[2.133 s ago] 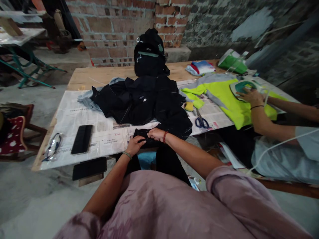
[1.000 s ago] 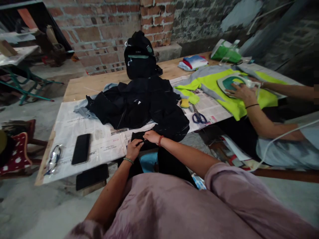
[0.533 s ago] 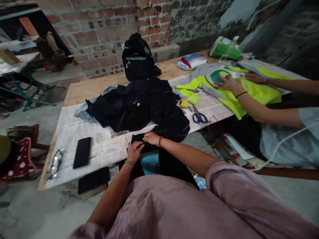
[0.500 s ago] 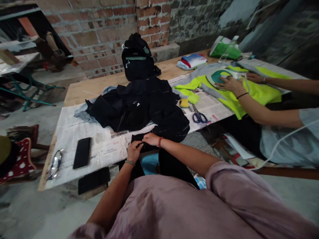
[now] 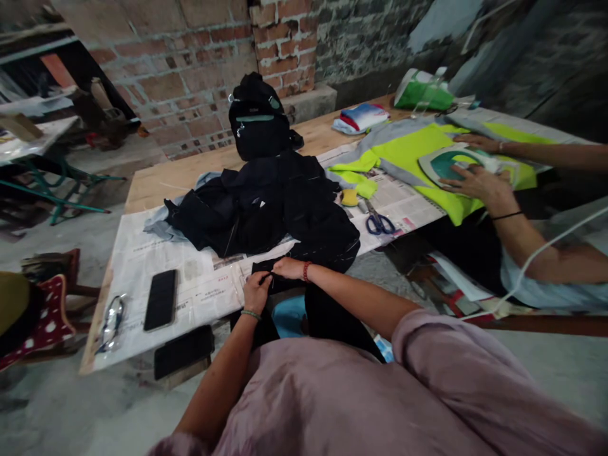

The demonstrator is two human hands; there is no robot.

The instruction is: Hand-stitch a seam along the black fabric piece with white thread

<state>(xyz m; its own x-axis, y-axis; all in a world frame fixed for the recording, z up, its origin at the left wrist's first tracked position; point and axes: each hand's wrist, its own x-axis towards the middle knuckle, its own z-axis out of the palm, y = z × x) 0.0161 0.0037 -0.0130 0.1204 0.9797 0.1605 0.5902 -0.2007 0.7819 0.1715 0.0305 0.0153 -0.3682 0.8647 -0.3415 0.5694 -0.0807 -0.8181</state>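
Dark cloth, part of a black garment, stretches from the table down to the near edge where both hands work. My left hand pinches a fold of this cloth between thumb and fingers. Close beside it, my right hand is closed on the same fabric, its fingertips almost meeting the left ones. White stitch lines run over parts of the garment. Whether a needle or thread sits between my fingers is too small to make out.
Newspaper covers the table. Phones and glasses lie left; a black backpack stands behind. To the right are scissors, a yellow sponge-like piece, and a co-worker's hand on an iron over a neon-yellow garment.
The co-worker's iron has slid right across the neon garment. My hands stay together on the dark cloth, with only a slight shift of the fingers. The view has tilted a little.
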